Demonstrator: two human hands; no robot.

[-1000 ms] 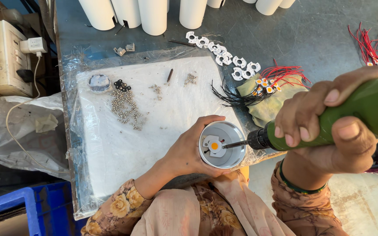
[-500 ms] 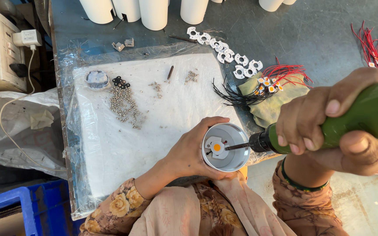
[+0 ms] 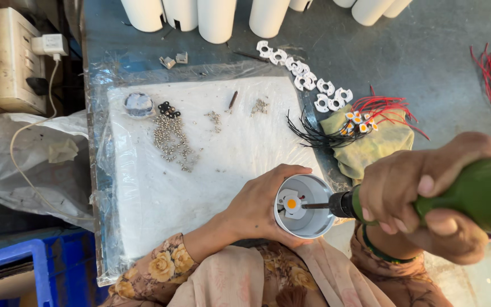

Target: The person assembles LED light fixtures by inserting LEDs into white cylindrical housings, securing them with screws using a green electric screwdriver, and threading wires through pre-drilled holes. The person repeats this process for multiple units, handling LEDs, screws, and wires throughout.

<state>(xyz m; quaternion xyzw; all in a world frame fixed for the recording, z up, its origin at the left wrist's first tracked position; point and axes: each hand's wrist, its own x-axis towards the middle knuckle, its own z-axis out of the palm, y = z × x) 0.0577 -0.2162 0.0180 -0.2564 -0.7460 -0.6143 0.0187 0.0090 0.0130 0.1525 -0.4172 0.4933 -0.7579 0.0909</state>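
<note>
White lamp housing (image 3: 308, 206): driver bit's tip hidden inside.

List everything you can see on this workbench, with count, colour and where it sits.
White tubes: at least seven, white, along the far edge.
White brackets: about a dozen, white, in a trail on the grey table.
Wired LED chips: a bundle, red and black wires, on a yellow-green cloth.
Screws: a loose heap, silver, on the plastic-wrapped white pad.
Power strip: one, cream, far left, with a white plug.
Crate: one, blue, lower left.
Lamp housing: one, white, LED plate inside, in the left hand.
Electric screwdriver: one, green, in the right hand, bit inside the housing.
</note>
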